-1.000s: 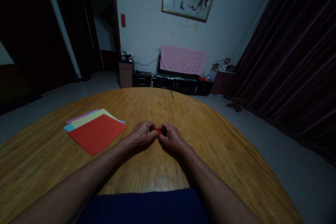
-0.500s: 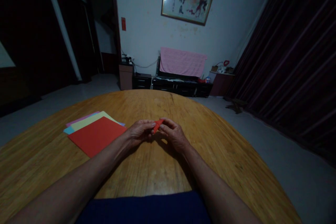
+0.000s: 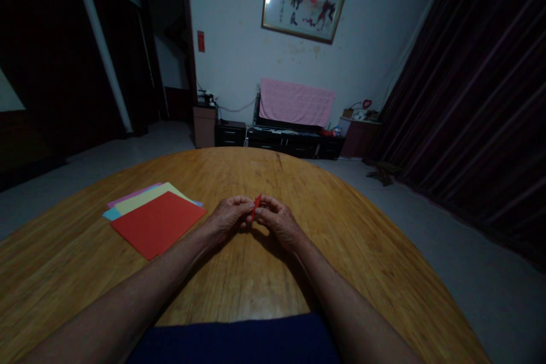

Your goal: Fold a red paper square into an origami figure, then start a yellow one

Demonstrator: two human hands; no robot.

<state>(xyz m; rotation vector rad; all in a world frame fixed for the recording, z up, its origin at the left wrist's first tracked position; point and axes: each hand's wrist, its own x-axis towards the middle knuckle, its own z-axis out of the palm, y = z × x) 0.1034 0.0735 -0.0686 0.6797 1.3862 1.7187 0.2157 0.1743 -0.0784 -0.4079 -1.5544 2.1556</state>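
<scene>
A small folded piece of red paper (image 3: 256,205) is pinched between my two hands, just above the middle of the wooden table. My left hand (image 3: 230,216) grips it from the left with thumb and fingers. From the other side, my right hand (image 3: 279,220) holds its right side, fingers curled behind it. The paper stands nearly edge-on, so its folds are mostly hidden. Left of my left hand lies a sheet of red paper (image 3: 157,222), on top of yellow paper (image 3: 147,198), with blue and pink sheets partly showing under them.
The round wooden table (image 3: 341,273) fills the foreground, its edge curving round at the far side and right. Beyond it stand a low black cabinet (image 3: 294,143) and a screen draped with a pink cloth (image 3: 296,102). A dark curtain (image 3: 469,68) hangs at right.
The small folded red paper has turned in my fingers, from showing a broad face to a narrow edge. Both hands stay in nearly the same place.
</scene>
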